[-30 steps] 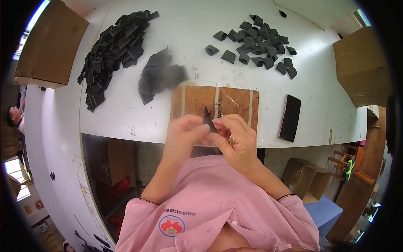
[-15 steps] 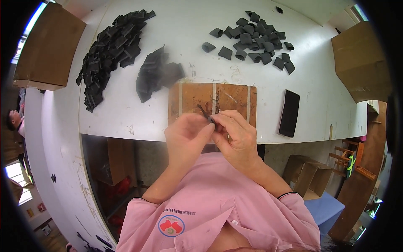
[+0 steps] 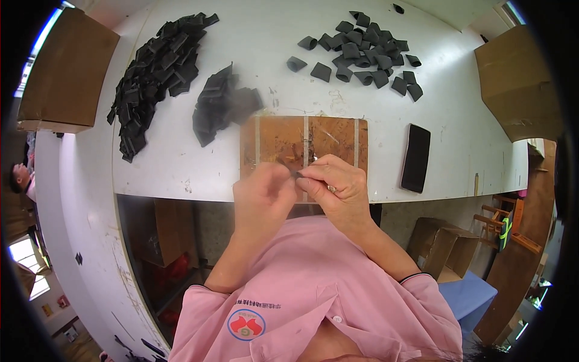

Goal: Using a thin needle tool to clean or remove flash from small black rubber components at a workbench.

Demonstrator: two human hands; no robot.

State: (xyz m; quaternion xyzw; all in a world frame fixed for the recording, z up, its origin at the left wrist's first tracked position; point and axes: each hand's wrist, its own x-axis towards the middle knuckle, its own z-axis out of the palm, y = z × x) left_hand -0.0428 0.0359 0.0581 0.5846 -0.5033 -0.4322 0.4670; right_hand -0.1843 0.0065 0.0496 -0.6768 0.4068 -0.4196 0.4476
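Fingers around black piece — axis unclear

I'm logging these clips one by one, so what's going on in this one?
A person's right hand pinches a small dark piece, mostly hidden by fingers, over a brown board. The left hand is right beside it, too blurred to read its grip. Beyond, two heaps of black pieces lie to the left and curled black pieces to the right; a phone lies right of the board.

Between the board and the phone, a hand can pass; leftward, the smaller black pile obstructs.
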